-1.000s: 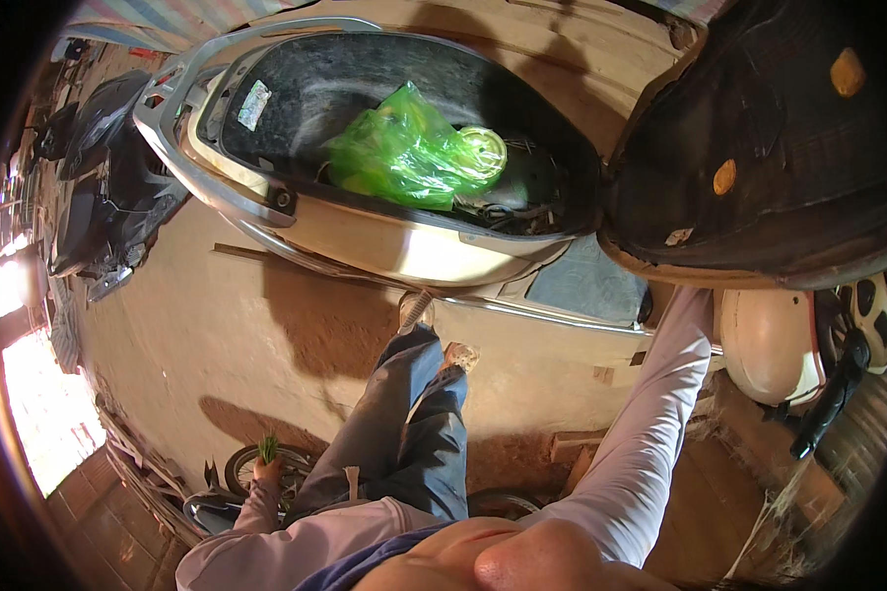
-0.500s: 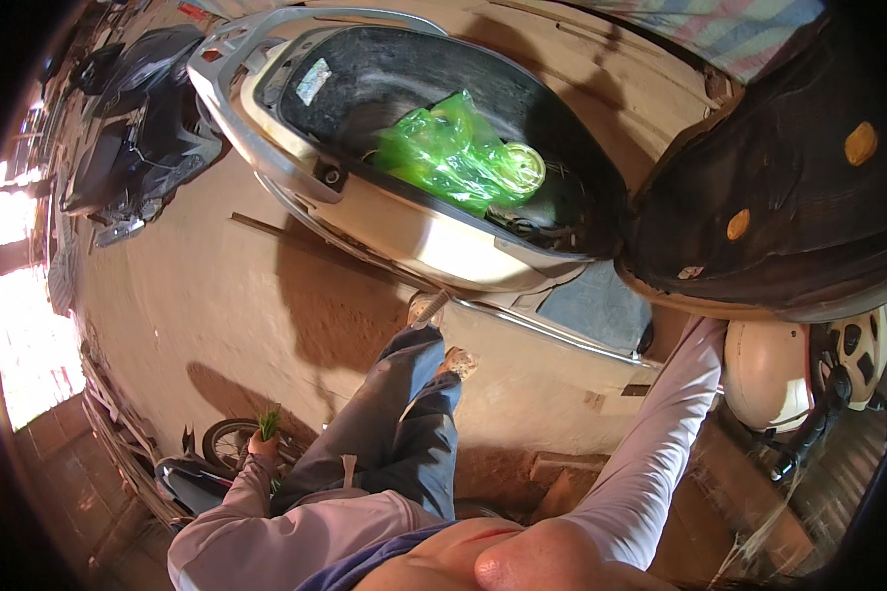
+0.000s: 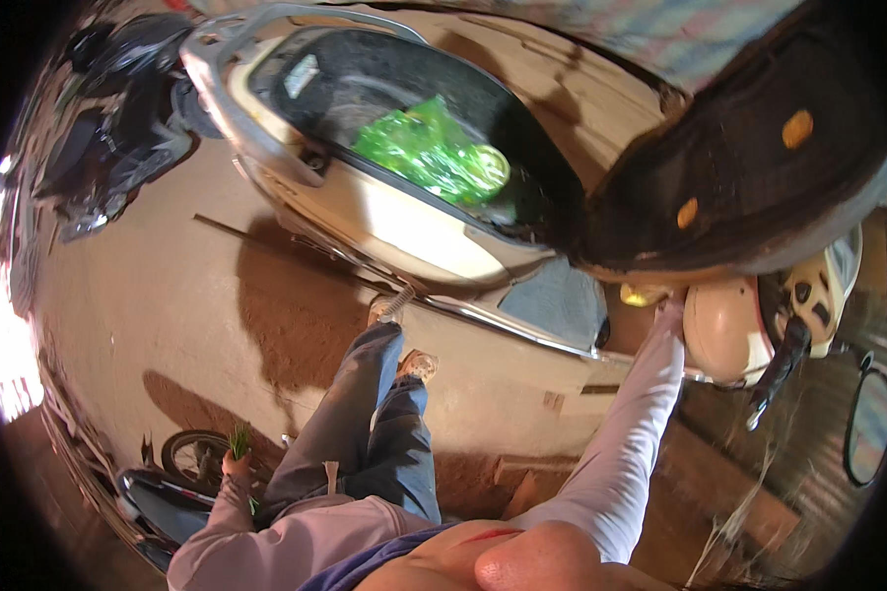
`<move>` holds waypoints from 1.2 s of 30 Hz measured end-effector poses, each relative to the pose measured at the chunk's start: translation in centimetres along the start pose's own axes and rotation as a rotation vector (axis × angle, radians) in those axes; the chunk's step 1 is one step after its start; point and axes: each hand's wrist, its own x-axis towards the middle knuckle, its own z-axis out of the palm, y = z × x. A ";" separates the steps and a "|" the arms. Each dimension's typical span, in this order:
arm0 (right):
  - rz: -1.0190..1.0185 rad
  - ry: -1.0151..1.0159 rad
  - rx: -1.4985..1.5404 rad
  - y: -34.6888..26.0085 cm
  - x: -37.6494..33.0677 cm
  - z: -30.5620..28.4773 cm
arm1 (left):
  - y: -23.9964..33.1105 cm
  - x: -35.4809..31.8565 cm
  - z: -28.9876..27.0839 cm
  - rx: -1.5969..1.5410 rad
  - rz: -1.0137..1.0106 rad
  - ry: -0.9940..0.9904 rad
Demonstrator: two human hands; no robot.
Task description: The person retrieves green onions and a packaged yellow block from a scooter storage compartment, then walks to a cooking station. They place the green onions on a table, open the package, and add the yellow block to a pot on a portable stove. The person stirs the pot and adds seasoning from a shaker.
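The left hand point(image 3: 235, 463) hangs low at the person's side, clenched on a small green sprig point(image 3: 238, 439), which looks light, limp and easily crushed, best held by its stems. The right hand point(image 3: 672, 313) reaches up to the underside of the raised seat point(image 3: 759, 187), a stiff, hinged and probably fairly heavy pad best taken at its front edge; whether the fingers grip it I cannot tell. The open storage tub point(image 3: 365, 89) of the cream scooter point(image 3: 414, 231) holds a soft, crinkly green bag point(image 3: 424, 153) with a round green thing inside.
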 end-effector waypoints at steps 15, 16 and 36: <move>-0.040 0.019 -0.009 -3.2 0.4 3.0 | 3.4 -1.4 -1.4 0.111 0.105 0.035; -0.037 0.031 -0.007 -2.8 0.4 2.9 | 4.2 -0.8 -1.3 0.105 0.002 -0.025; -0.106 -0.286 0.469 4.4 -15.9 -2.7 | 7.7 -3.2 1.2 -0.086 0.328 0.004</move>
